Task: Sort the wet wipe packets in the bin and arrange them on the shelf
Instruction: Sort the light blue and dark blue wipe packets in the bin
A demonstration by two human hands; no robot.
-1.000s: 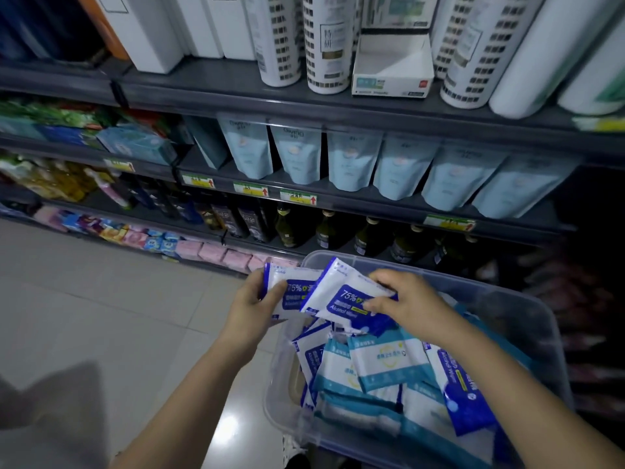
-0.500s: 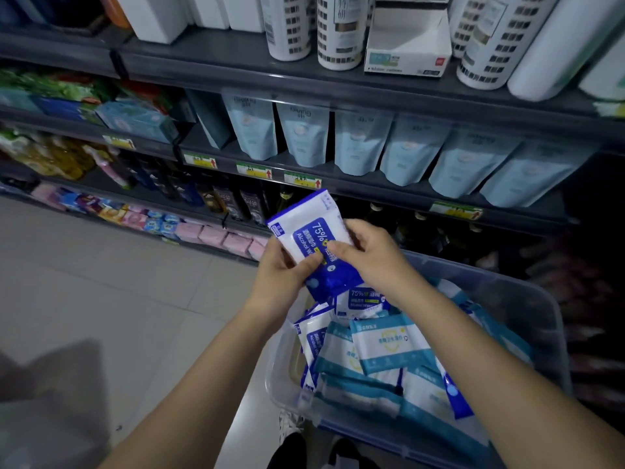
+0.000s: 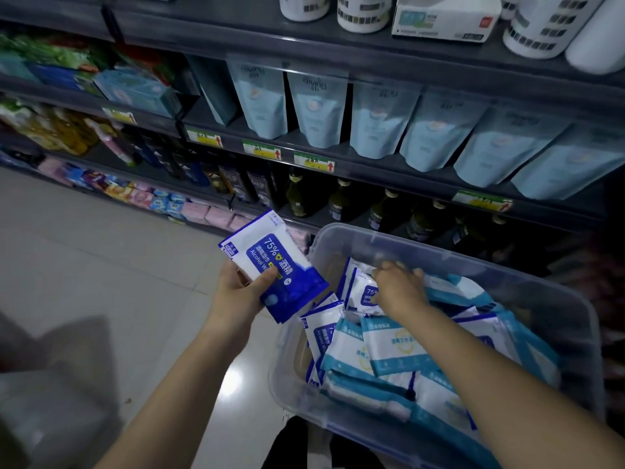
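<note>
My left hand grips a small stack of dark-blue and white alcohol wipe packets, held just left of the clear plastic bin. My right hand reaches down into the bin, its fingers curled over another dark-blue alcohol wipe packet near the bin's far left side. Whether it has a firm hold on that packet cannot be told. Several light-blue and white wipe packets lie piled in the bin.
Dark store shelves stand ahead. One shelf carries pale-blue pouches, with glass bottles on the level below. White canisters and a box sit on the top shelf. Grey floor tiles lie to the left.
My right hand has let go of the packets held by my left hand and dropped into the bin. The left hand has moved slightly left with the stack.
</note>
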